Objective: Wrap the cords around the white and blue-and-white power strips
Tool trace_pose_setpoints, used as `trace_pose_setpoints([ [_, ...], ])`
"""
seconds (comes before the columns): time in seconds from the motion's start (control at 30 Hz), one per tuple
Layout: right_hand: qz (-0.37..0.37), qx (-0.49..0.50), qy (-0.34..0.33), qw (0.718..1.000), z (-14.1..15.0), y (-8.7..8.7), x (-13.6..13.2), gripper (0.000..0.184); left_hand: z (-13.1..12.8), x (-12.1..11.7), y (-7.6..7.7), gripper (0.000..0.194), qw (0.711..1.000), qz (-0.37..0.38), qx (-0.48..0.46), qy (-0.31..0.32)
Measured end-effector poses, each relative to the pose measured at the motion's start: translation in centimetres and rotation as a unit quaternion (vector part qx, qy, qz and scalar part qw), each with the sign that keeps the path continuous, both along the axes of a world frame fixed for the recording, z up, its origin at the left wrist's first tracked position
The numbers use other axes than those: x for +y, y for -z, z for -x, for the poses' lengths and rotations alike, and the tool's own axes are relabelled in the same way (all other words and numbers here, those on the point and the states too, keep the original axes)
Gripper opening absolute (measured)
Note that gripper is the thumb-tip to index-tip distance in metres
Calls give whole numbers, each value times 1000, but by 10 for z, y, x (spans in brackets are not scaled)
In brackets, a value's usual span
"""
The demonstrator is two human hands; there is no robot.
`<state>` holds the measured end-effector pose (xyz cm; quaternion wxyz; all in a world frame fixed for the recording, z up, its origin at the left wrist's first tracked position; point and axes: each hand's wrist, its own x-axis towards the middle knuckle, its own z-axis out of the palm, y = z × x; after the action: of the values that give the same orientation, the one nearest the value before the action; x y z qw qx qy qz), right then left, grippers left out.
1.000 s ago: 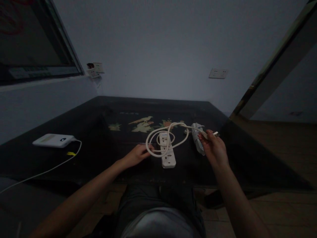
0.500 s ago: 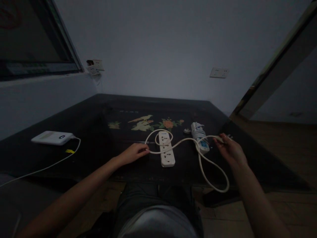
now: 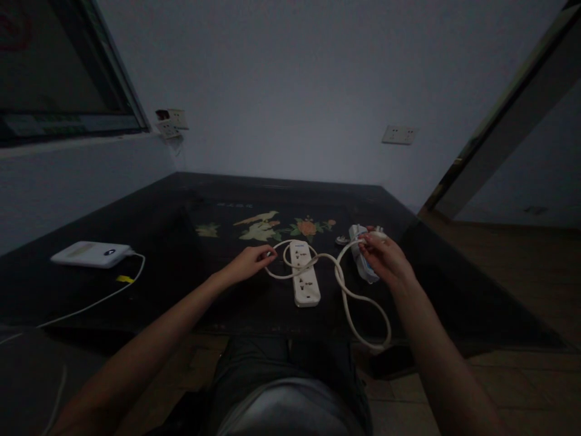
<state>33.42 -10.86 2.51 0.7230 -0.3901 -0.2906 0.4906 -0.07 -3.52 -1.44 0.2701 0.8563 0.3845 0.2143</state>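
Note:
A white power strip (image 3: pixel 305 287) lies lengthwise on the dark table in front of me. Its white cord (image 3: pixel 348 306) loops over the strip, crosses itself to the right and hangs in a long loop near the table's front edge. My left hand (image 3: pixel 255 261) pinches the cord just left of the strip. At the right, my right hand (image 3: pixel 385 254) is closed around the plug end of the cord, with the pale plug (image 3: pixel 377 233) partly showing past the fingers. Behind that hand lies a second power strip (image 3: pixel 363 266), wrapped in its own cord and partly hidden.
A white power bank (image 3: pixel 91 254) with a thin cable (image 3: pixel 97 301) lies at the left, near a yellow scrap (image 3: pixel 124 279). A small plug (image 3: pixel 342 241) sits beside the second strip. The wall behind the table (image 3: pixel 272 191) has sockets (image 3: pixel 399 134).
The coiled cord has come partly undone, a loop dropping to the right. My right hand moved out right with the plug, then back left. My left hand shifted slightly left and up.

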Motion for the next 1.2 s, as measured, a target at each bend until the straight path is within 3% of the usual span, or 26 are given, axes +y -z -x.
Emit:
trace_pose_setpoints([
  [0.1, 9, 3, -24, 1000, 5, -5, 16, 32, -16, 22, 4, 22, 997, -41, -51, -43],
  [0.17, 4, 6, -28, 1000, 9, -11, 30, 28, -28, 28, 8, 19, 996, -62, -56, -29],
  [0.37, 5, -48, -63, 997, 28, -20, 61, 17, -49, 16, 15, 19, 998, -44, -25, -35],
  [0.5, 29, -137, -103, 985, 49, -3, 64, 16, -52, 9, 14, 20, 997, -46, 3, -56],
  [0.67, 73, -177, -111, 975, 68, 31, 62, 29, -58, 6, 14, 29, 993, -49, 53, -91],
  [0.8, 96, -186, -98, 973, 74, 48, 61, 34, -66, 9, 18, 39, 988, -41, 82, -121],
  [0.93, 99, -168, -93, 976, 81, 54, 60, 37, -68, 14, 25, 44, 987, -34, 78, -138],
  [1.2, 39, -134, -56, 989, 90, 48, 56, 41, -64, 14, 40, 38, 991, -34, 38, -123],
])
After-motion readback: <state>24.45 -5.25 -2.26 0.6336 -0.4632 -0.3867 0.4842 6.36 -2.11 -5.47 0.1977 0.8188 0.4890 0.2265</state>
